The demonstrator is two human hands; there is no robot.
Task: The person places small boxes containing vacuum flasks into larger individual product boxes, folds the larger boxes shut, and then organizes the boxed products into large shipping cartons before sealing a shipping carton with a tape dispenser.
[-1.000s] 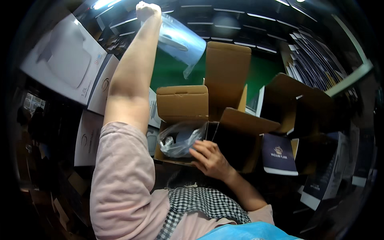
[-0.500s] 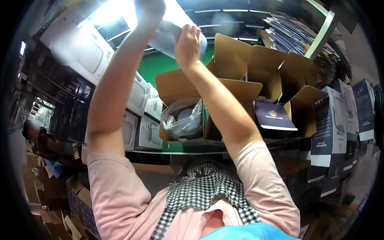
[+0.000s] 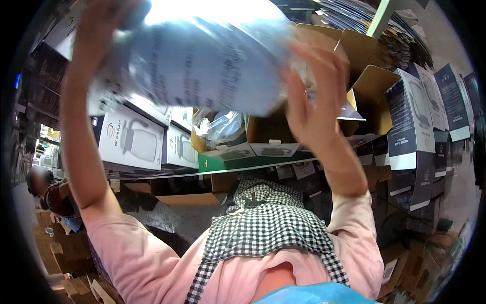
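At the left, white boxes (image 3: 131,139) stand close below the left arm, and a low swing could knock the bagged cylinder against them. The left hand (image 3: 104,23) is raised high at the cylinder's left end, its forearm nearly upright; it is blurred and cut by the upper edge, so I cannot tell how its fingers close. In the middle, the bagged cylinder (image 3: 202,66) lies nearly level in the air, above the desk (image 3: 212,163) and apart from it. The slick, loose plastic could slip if its weight hangs mainly from that left end, and it could fall on the small open box (image 3: 218,131) below. Right of it, the right hand (image 3: 316,86) is up with its fingers spread, thumb toward the cylinder's right end; whether it touches I cannot tell for blur. Its forearm slants up and inward from the bent elbow. Just behind that hand, a raised brown flap (image 3: 377,86) could catch the knuckles or the plastic if the hands drift rightward.
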